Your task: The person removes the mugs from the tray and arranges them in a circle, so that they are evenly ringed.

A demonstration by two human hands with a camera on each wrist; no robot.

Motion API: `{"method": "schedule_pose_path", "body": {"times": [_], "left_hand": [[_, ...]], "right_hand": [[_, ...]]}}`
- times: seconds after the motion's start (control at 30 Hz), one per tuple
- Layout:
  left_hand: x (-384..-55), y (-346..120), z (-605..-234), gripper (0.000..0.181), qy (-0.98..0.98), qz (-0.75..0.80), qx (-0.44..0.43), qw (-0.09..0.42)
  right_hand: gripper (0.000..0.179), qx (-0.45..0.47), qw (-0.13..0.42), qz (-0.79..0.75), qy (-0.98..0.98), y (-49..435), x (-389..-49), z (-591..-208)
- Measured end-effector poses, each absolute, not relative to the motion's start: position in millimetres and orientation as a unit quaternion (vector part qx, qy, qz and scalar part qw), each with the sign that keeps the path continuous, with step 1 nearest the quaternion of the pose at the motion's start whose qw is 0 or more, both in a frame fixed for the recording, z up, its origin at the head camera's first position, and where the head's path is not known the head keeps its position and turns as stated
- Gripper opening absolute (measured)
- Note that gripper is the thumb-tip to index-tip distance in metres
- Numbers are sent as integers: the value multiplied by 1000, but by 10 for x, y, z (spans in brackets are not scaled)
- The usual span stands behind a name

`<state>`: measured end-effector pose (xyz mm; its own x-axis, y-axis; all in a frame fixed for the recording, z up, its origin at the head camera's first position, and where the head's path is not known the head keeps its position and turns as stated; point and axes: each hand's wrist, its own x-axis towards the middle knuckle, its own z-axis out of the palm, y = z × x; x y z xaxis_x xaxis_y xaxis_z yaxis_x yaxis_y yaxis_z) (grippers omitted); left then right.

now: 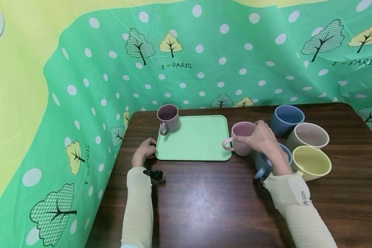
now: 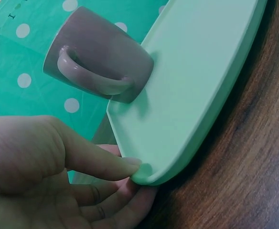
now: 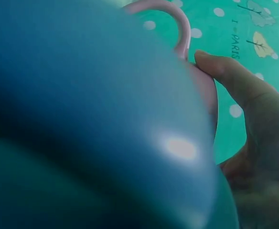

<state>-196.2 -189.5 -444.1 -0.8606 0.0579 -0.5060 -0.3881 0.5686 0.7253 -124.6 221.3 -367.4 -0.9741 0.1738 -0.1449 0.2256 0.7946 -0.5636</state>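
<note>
My left hand (image 1: 145,150) pinches the near left corner of a light green tray (image 1: 198,139), thumb on the rim and fingers curled beneath, as the left wrist view shows. A mauve mug (image 1: 172,121) stands upright on the tray's far left corner, its handle toward me. Beyond the tray's right edge, my right hand (image 1: 264,137) grips a pink mug (image 1: 241,148) by its right side. Its handle points left and overlaps the tray's rim. A blue mug (image 3: 130,105) fills much of the right wrist view and hides most of the pink one.
Under my right forearm is a blue mug (image 1: 263,162), partly covered. Behind and right of it stand another blue mug (image 1: 280,126), a pale greyish mug (image 1: 292,137) and a yellow mug (image 1: 311,170). A green patterned cloth (image 1: 186,75) hangs behind the dark wooden table (image 1: 201,203).
</note>
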Motion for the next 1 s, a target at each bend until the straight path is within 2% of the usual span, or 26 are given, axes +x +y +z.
{"method": "schedule_pose_path", "body": {"times": [0.57,0.8,1.0], "left_hand": [[-1957,-1900,-4448,36,853,451,-96,246],[-1952,-1900,-4462,36,851,456,-97,243],[-1937,-1890,-4437,36,850,457,-99,244]], "right_hand": [[112,119,43,-277,952,2280,-1184,-3730],[106,112,16,-255,960,2290,-1120,-3769],[109,115,-7,-245,963,2277,-1088,-3799]]}}
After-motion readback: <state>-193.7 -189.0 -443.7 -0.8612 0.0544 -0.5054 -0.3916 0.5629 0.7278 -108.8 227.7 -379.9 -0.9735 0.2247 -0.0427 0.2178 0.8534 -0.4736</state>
